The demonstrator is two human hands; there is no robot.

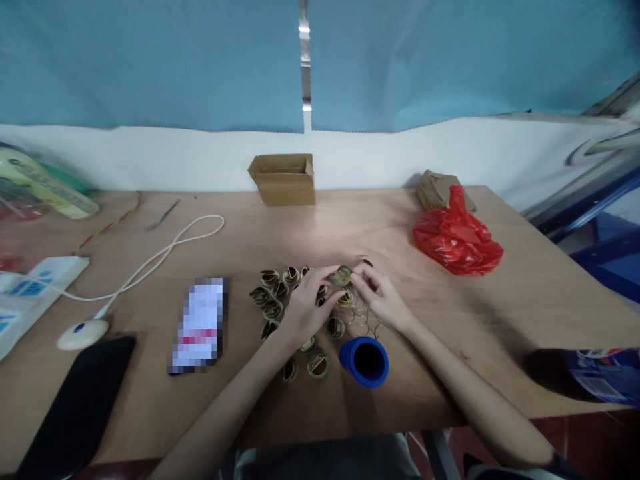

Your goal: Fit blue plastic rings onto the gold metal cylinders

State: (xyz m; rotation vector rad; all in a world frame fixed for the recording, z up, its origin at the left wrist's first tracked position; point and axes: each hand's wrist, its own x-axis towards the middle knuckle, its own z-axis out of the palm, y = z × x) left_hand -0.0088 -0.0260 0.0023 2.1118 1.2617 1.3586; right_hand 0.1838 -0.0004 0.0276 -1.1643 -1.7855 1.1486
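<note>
My left hand (306,305) and my right hand (379,293) meet over the middle of the wooden table (500,313). Together their fingertips pinch one small round brass-coloured part (342,275). Several more brass parts (273,295) lie scattered to the left of and below my hands. Thin wire rings (364,320) lie under my right hand. A blue cup (365,361) stands just in front of my hands, its mouth facing up.
A phone (199,325) lies left of the parts, a white mouse (83,333) and its cable further left. A dark pad (75,407) sits at the front left. A cardboard box (284,178), a red plastic bag (457,240) and a brown packet (436,189) rest toward the back.
</note>
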